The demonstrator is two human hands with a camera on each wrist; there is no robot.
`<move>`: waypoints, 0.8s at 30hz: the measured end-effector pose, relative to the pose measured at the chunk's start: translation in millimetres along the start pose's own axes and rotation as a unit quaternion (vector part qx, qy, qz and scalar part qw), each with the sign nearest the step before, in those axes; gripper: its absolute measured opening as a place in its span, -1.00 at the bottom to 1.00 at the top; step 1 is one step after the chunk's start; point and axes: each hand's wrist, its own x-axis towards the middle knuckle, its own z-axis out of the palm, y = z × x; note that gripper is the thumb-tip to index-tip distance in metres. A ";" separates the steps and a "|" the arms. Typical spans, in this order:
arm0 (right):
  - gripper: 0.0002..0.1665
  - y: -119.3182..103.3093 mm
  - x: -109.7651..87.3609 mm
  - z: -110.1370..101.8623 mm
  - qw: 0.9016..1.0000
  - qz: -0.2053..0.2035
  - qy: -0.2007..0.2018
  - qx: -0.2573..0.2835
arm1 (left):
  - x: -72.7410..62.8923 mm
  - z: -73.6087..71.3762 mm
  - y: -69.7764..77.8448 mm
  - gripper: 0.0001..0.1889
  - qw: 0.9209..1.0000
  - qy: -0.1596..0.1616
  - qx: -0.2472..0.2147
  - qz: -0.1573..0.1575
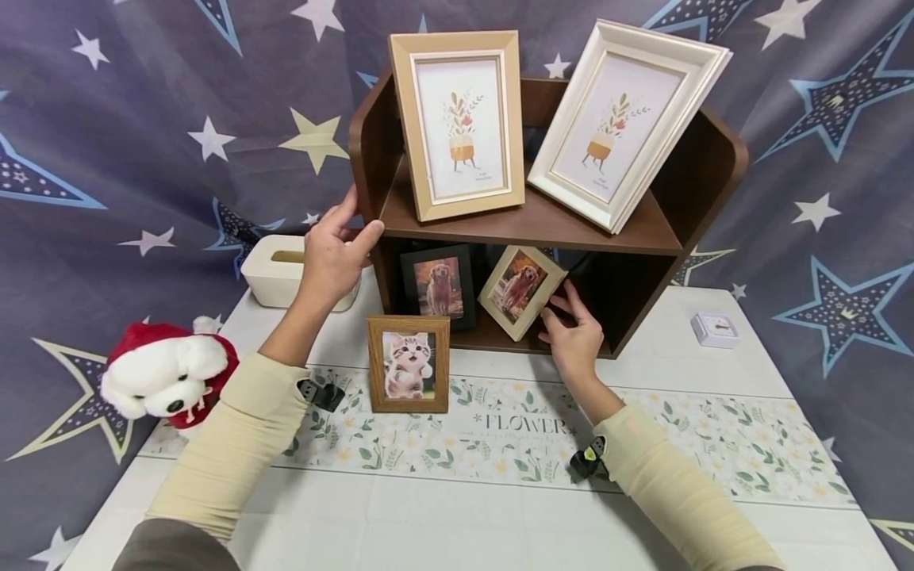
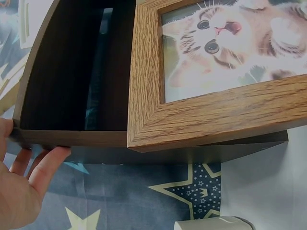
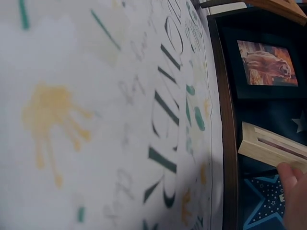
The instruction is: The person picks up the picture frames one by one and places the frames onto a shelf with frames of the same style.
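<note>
A dark brown two-tier shelf (image 1: 528,231) stands on the table. My left hand (image 1: 336,252) grips the edge of its left side panel, thumb in front and fingers on the outer side. On the lower tier, my right hand (image 1: 574,333) holds a tilted light-wood photo frame (image 1: 523,292) with a dog picture by its right edge. Left of that stands a black photo frame (image 1: 439,287), also with a dog picture. An oak-coloured photo frame (image 1: 408,363) with a kitten picture is on the table before the shelf; it looms large in the left wrist view.
The upper tier bears a tan photo frame (image 1: 467,127) and a tilted white photo frame (image 1: 621,127). A cream tissue box (image 1: 274,277) and a white plush dog (image 1: 171,373) in red are at the left. A small white box (image 1: 715,330) lies at the right.
</note>
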 end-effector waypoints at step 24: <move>-0.28 17.9 -10.7 1.4 0.994 0.032 -0.096 0.045 | -0.6 0.0 0.5 -0.34 1.000 0.000 0.004 -0.001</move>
